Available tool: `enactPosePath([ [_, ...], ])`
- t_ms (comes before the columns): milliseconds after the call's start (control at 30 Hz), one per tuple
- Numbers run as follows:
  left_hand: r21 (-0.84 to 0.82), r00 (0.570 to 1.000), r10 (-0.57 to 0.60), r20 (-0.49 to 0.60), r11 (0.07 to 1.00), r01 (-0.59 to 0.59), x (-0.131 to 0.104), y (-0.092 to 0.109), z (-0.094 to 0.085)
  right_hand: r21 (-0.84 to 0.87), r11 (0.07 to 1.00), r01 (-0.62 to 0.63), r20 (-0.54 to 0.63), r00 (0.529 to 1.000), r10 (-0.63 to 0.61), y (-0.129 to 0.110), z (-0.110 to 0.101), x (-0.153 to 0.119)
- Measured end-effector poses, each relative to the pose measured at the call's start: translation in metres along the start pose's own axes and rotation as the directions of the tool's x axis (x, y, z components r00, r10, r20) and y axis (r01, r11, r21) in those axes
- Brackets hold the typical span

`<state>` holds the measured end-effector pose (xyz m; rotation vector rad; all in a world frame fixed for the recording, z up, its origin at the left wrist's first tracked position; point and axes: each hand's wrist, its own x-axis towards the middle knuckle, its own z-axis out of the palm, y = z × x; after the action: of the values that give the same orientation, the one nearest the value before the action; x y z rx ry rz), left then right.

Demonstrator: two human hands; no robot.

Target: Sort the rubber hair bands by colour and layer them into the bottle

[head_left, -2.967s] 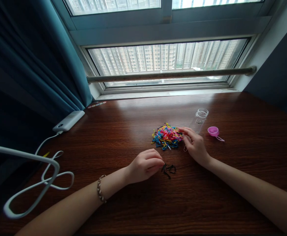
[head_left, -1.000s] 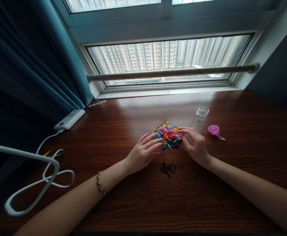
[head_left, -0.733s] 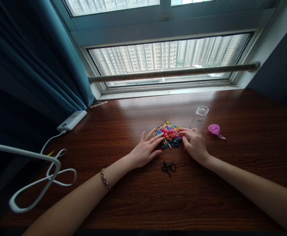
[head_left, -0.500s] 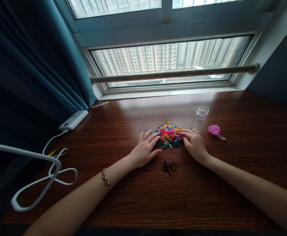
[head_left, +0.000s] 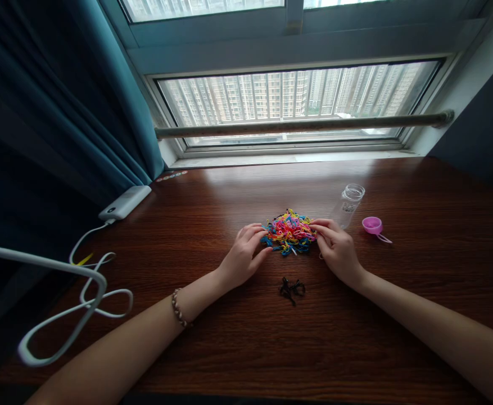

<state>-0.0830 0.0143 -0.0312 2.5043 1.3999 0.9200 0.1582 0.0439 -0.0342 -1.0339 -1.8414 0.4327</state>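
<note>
A heap of small colourful bands [head_left: 292, 232] lies on the dark wooden table [head_left: 229, 349]. At the heap's left edge rests my left hand [head_left: 243, 253], its fingers bent and its thumb held apart from them. My right hand [head_left: 337, 250] touches the right edge with its fingertips, thumb a little below the fingers; nothing can be made out in it. Several black bands [head_left: 292, 289] form a small separate cluster nearer to me. Behind my right hand stands a clear bottle [head_left: 349, 205] without a lid, and a pink cap with a loop [head_left: 372, 225] lies to its right.
A white power bank [head_left: 126, 203] with a white cable [head_left: 77, 241] lies at the left by the blue curtain [head_left: 115, 112]. A thicker white cable loop [head_left: 98, 287] hangs in the left foreground. A metal bar [head_left: 297, 125] crosses the window behind the table.
My left hand has drawn slightly left, off the heap's top to its edge, with its fingers more bent. My right hand stays at the right edge. The view has shifted slightly.
</note>
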Motion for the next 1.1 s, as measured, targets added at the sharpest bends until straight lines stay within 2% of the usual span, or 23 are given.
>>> enactPosePath([
  [67, -0.091, 0.998, -0.043, -0.052, 0.995, 0.038, 0.001, -0.002, -0.002, 0.004, 1.0, 0.012, -0.004, 1.0, -0.012, -0.003, 0.0, 0.0],
  [167, -0.222, 0.979, -0.182, -0.097, 0.962, 0.157, 0.001, -0.006, -0.003, 0.009, 1.0, 0.012, -0.009, 1.0, -0.012, -0.005, -0.001, 0.0],
  [300, -0.434, 0.912, -0.398, -0.095, 0.841, 0.322, 0.003, -0.013, -0.001, 0.051, 0.998, 0.022, -0.012, 1.0, -0.021, -0.005, -0.002, 0.001],
  [400, -0.534, 0.873, -0.48, -0.087, 0.762, 0.366, 0.004, -0.018, 0.0, 0.082, 0.996, 0.022, -0.011, 1.0, -0.021, -0.005, -0.002, 0.0],
  [500, -0.545, 0.856, -0.506, -0.107, 0.75, 0.375, 0.006, -0.021, 0.001, 0.097, 0.995, 0.009, -0.008, 1.0, -0.008, -0.006, -0.003, -0.001],
  [567, -0.501, 0.867, -0.484, -0.117, 0.783, 0.369, 0.006, -0.02, 0.0, 0.104, 0.995, -0.002, 0.002, 1.0, 0.002, -0.006, -0.003, -0.001],
  [700, -0.359, 0.927, -0.363, -0.093, 0.881, 0.309, 0.005, -0.015, -0.001, 0.114, 0.993, 0.0, 0.034, 0.999, -0.004, -0.007, -0.003, -0.002],
  [767, -0.299, 0.942, -0.324, -0.092, 0.911, 0.284, 0.004, -0.014, -0.002, 0.11, 0.994, 0.009, 0.04, 0.999, -0.013, -0.008, -0.004, -0.002],
  [867, -0.108, 0.929, -0.344, -0.136, 0.937, 0.331, 0.003, -0.015, -0.003, 0.096, 0.995, 0.031, 0.039, 0.999, -0.035, -0.011, -0.004, -0.003],
  [967, 0.132, 0.896, -0.424, -0.134, 0.888, 0.44, 0.003, -0.02, -0.003, 0.096, 0.991, 0.09, 0.059, 0.994, -0.096, -0.017, -0.006, -0.005],
  [1033, 0.219, 0.874, -0.472, -0.111, 0.847, 0.485, 0.002, -0.024, -0.003, 0.111, 0.983, 0.145, 0.098, 0.983, -0.156, -0.022, -0.008, -0.009],
  [1100, 0.255, 0.865, -0.493, -0.096, 0.828, 0.5, 0.002, -0.026, -0.002, 0.143, 0.966, 0.216, 0.184, 0.953, -0.241, -0.027, -0.009, -0.013],
])
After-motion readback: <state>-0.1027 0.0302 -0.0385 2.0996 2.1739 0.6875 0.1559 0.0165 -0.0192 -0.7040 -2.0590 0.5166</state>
